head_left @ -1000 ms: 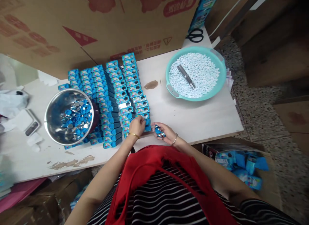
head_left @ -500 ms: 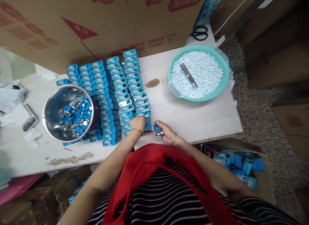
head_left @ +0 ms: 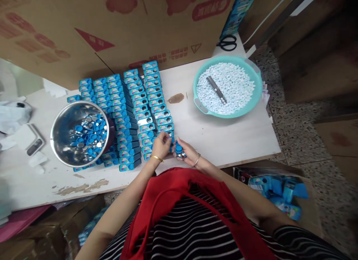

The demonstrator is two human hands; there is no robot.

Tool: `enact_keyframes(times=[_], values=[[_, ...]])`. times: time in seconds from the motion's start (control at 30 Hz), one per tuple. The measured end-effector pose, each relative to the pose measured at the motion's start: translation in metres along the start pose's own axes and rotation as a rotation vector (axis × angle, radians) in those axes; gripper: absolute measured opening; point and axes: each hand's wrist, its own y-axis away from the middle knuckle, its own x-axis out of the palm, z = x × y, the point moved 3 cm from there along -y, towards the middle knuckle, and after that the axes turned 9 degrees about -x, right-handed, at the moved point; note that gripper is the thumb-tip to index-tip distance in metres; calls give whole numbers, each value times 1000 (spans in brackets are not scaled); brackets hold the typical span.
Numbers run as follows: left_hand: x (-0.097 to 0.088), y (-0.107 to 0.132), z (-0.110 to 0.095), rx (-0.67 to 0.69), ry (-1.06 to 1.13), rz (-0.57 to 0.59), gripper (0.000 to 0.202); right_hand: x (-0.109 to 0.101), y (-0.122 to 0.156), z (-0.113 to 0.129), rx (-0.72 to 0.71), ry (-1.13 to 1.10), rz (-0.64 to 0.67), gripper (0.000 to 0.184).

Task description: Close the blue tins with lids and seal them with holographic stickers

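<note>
Near the centre of the frame, the right hand (head_left: 189, 153) cups small round blue-and-silver caps (head_left: 179, 149); the left hand (head_left: 161, 145), fingers bent, lies over the near end of rows of blue rectangular boxes (head_left: 155, 95), its grip indeterminable. More caps fill a round polished-metal bowl (head_left: 62, 140), left.

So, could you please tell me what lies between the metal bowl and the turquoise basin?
In the head view, rows of blue boxes, then white tabletop with a brown patch, lie between them.
</note>
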Motion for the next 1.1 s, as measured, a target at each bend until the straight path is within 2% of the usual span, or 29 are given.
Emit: enact_keyframes(times=[0.13, 0.27, 0.37, 0.47, 0.57, 0.67, 0.73, 0.87, 0.93, 1.03, 1.1], values=[[-10, -31, -2, -149, -323, -5, 8, -5, -3, 5, -12, 5, 6, 45], [-8, -56, -12, -228, -665, 117, 21, -7, -5, 8, 17, 11, 18, 46], [-8, -64, -16, -254, -784, 158, 32, -7, -7, 10, 36, 10, 22, 46], [-10, -60, -15, -242, -787, 140, 32, -6, -10, 12, 62, 6, 35, 49], [-10, -44, -13, -119, -570, 118, 21, -5, -13, 12, 70, 21, 36, 52], [-3, -25, -14, 96, -222, 211, 13, -2, -16, 11, 62, 97, 29, 55], [1, -18, -14, 150, -119, 243, 3, 1, -17, 10, 74, 142, 30, 58], [0, -20, -13, 79, 40, 194, 6, 6, -21, 14, 18, 126, 28, 54], [-1, -25, -15, 38, 199, 251, 7, 6, -23, 18, -12, 78, 45, 50], [1, -33, -15, -74, 399, 356, 21, 4, -26, 24, -13, 3, 73, 47], [3, -36, -14, -147, 488, 356, 25, 2, -27, 28, -8, -35, 91, 45]])
